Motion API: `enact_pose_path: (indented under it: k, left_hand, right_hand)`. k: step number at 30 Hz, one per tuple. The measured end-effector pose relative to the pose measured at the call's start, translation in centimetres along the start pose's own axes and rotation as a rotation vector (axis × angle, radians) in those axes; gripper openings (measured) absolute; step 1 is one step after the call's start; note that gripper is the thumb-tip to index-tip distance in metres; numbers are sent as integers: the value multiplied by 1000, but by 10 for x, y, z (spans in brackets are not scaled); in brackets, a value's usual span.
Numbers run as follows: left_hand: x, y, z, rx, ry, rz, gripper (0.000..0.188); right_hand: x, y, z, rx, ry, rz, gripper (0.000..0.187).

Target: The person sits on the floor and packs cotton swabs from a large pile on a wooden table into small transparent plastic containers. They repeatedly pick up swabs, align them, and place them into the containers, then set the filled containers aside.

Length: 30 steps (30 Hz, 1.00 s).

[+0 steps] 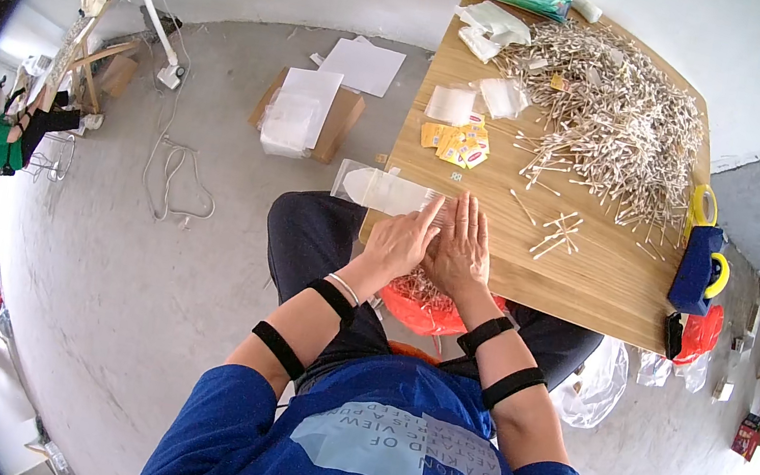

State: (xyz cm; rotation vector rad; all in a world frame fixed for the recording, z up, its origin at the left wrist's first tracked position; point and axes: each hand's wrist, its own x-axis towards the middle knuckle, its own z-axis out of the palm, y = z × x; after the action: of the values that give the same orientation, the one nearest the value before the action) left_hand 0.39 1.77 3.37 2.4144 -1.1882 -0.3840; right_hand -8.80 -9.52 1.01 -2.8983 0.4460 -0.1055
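Note:
A flat clear plastic bag [389, 191] lies along the near left edge of the wooden table, its left end jutting past the edge. My left hand [399, 241] grips the bag's right part, index finger stretched along it. Flat beside it, my right hand [459, 252] rests with its fingers straight over the bag's right end. Thin swab sticks show faintly between my hands; the rest is covered by my fingers. Several loose cotton swabs [559, 234] are scattered right of my hands. Below them, a red bag [422, 316] of swabs sits between my knees.
A large heap of cotton swabs [618, 116] covers the table's far right. Yellow labels [463, 141] and clear bags [451, 105] lie farther left. A blue tape dispenser [696, 268] stands at the right edge. White sheets [301, 106] and cardboard are on the floor; another person [14, 130] sits far left.

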Motion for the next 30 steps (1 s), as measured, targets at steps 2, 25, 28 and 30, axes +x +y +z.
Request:
enact_pose_path:
  k: [2, 25, 28, 30]
  left_hand:
    - [3, 2, -4, 24, -35, -6, 49]
    - [13, -6, -7, 24, -143, 32, 62]
    - [13, -4, -9, 11, -148, 25, 60]
    - [14, -4, -9, 15, -150, 22, 59]
  right_hand:
    - [0, 1, 1, -2, 8, 3, 78]
    - [0, -1, -8, 6, -66, 18, 90]
    - [0, 0, -8, 21, -66, 6, 90]
    - [0, 0, -8, 11, -72, 2, 90]
